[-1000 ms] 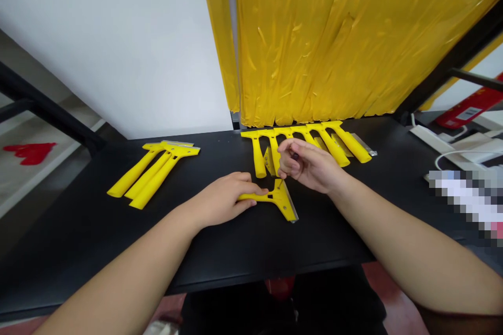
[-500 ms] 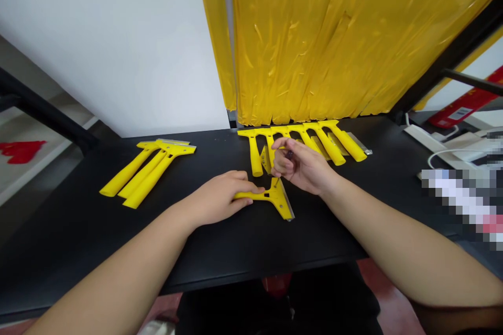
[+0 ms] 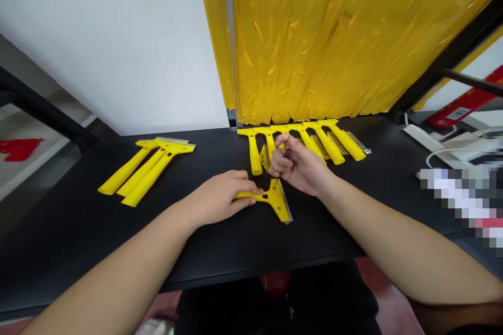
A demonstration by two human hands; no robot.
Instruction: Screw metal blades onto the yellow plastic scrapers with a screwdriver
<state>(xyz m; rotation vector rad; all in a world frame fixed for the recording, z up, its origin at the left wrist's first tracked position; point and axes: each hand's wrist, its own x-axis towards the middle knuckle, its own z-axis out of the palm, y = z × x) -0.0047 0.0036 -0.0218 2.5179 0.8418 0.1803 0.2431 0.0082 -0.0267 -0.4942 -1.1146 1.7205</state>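
My left hand is closed around the handle of a yellow scraper, which lies on the black table with its metal blade edge facing right. In my right hand is a small screwdriver, mostly hidden by the curled fingers. Its thin shaft points down, with the tip at the upper part of the scraper's head, where a screw would be hidden under it. Another screw shows lower on the head. Behind my right hand lies a row of several yellow scraper handles, partly covered by the fingers.
Three yellow scrapers lie together on the left of the black table. Loose metal blades rest by the row's right end. Yellow plastic sheeting hangs behind. White power strips with cables sit at the right.
Both hands stay on the same scraper and screwdriver. My right hand's fingers have turned slightly around the screwdriver, and the scraper's head has shifted a little towards me.
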